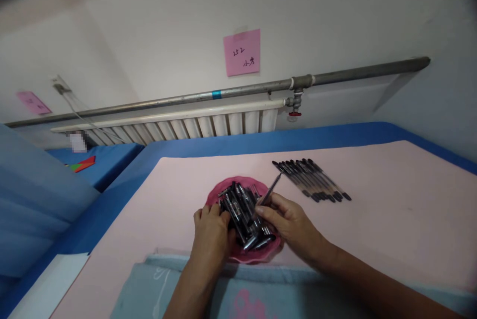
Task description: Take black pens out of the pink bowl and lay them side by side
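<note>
A round pink basket (244, 260) with a wavy rim holds a pile of black-capped clear pens (238, 212). On its left side lies my left hand (210, 229), fingers curled at the rim and thumb inside against the pens; its fingertips are partly hidden. My right hand (288, 219) pinches a single pen (271, 189) between thumb and fingers over the basket's right side. That pen tilts, its upper end pointing up and right. Further right, a row of similar pens (311, 180) lies side by side, slanted, on the pink mat.
The pink mat (391, 219) covers a blue table (223, 144). A light blue cloth (179, 284) lies along the near edge. Behind stand a radiator (208, 125) and a pipe with a red valve (294, 114). White paper (63, 279) is at lower left.
</note>
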`<act>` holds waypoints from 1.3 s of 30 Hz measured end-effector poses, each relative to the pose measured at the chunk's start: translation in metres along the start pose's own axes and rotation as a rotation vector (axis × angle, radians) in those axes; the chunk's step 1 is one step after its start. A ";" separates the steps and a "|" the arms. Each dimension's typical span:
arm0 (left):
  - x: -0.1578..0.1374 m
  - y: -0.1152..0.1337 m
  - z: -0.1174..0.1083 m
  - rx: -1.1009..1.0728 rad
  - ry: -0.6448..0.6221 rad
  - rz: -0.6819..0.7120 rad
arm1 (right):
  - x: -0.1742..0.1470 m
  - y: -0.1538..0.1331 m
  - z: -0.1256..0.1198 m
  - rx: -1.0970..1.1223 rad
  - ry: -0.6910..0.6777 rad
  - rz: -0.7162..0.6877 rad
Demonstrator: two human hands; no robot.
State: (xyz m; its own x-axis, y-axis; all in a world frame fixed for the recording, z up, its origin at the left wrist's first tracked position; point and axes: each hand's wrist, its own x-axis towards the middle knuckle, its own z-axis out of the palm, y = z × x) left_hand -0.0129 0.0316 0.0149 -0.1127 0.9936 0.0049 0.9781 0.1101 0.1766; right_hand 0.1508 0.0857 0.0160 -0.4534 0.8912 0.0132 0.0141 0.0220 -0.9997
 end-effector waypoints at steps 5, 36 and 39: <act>0.002 0.007 0.001 0.037 0.003 -0.052 | 0.001 0.003 -0.001 -0.051 -0.005 -0.012; -0.001 -0.013 -0.026 -2.037 0.164 -0.373 | -0.003 0.005 0.002 -0.647 -0.341 -0.395; -0.002 -0.010 -0.026 -2.010 0.158 -0.319 | -0.003 0.004 0.003 -0.655 -0.343 -0.396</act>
State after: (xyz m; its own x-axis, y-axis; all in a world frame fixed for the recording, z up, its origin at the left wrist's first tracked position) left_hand -0.0273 0.0278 0.0391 -0.3252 0.9259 -0.1920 -0.5945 -0.0423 0.8029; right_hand 0.1498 0.0819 0.0119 -0.7781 0.5775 0.2471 0.2639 0.6575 -0.7057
